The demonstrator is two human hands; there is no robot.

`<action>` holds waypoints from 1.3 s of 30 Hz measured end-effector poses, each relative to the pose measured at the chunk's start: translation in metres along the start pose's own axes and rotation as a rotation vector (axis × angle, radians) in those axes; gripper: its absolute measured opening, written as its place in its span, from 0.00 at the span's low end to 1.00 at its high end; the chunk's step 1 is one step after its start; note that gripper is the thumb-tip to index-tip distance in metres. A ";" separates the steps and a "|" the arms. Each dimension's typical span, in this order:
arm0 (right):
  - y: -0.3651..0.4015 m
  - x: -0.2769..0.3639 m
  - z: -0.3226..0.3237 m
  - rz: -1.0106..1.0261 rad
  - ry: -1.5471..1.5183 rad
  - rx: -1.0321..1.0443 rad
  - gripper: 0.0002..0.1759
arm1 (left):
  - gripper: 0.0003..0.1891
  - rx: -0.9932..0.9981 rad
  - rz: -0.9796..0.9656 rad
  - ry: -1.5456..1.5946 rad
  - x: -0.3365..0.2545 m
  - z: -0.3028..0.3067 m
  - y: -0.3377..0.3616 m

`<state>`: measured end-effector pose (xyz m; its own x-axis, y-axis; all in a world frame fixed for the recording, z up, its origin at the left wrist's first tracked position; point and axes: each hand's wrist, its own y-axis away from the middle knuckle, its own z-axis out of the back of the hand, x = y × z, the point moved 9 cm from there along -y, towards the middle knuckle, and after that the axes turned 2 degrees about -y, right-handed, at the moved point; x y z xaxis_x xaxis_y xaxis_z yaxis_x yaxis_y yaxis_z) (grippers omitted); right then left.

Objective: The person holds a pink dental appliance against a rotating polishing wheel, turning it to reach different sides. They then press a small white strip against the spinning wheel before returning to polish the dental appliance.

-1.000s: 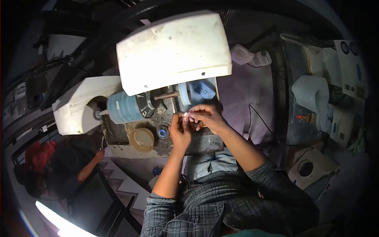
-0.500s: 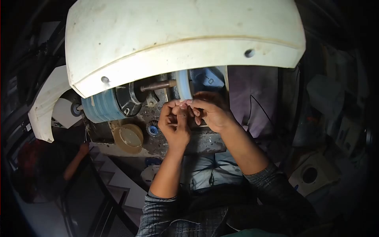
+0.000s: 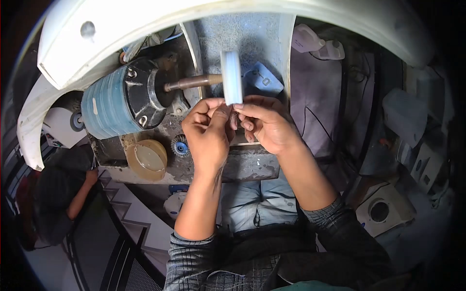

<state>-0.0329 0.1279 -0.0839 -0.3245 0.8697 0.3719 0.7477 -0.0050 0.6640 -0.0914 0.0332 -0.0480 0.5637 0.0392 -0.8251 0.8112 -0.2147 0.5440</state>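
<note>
A pale white-blue polishing wheel (image 3: 232, 77) sits on the end of a tapered spindle (image 3: 194, 82) from a blue ribbed motor (image 3: 108, 102); its face looks smeared by spin. My left hand (image 3: 208, 133) and my right hand (image 3: 274, 127) meet right at the wheel's lower rim. Thumbs and forefingers of both are pinched together around something small, mostly hidden by the fingers; I cannot tell what it is. The other fingers of both hands are curled in. Beside my left wrist lies a small round brush (image 3: 180, 146) with a blue hub.
A yellowish bowl (image 3: 146, 159) stands on the worn bench left of the brush. Behind the wheel is a blue plastic piece (image 3: 264, 80) in a dusty tray. A large white hood (image 3: 145, 29) arches overhead. At far left another person's arm (image 3: 82, 194) shows. Plastic jugs (image 3: 310, 41) stand back right.
The view has shifted so the hood sits higher and more of the wheel, motor and tray shows. Both hands remain pinched together at the wheel's lower rim.
</note>
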 end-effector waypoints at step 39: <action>-0.002 0.000 0.000 0.120 0.060 0.026 0.09 | 0.03 0.090 -0.261 0.087 0.012 0.004 -0.001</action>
<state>-0.0347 0.1280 -0.0850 -0.2656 0.8326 0.4860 0.7976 -0.0934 0.5958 -0.0865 0.0299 -0.0591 0.3521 0.1869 -0.9171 0.9157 -0.2717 0.2962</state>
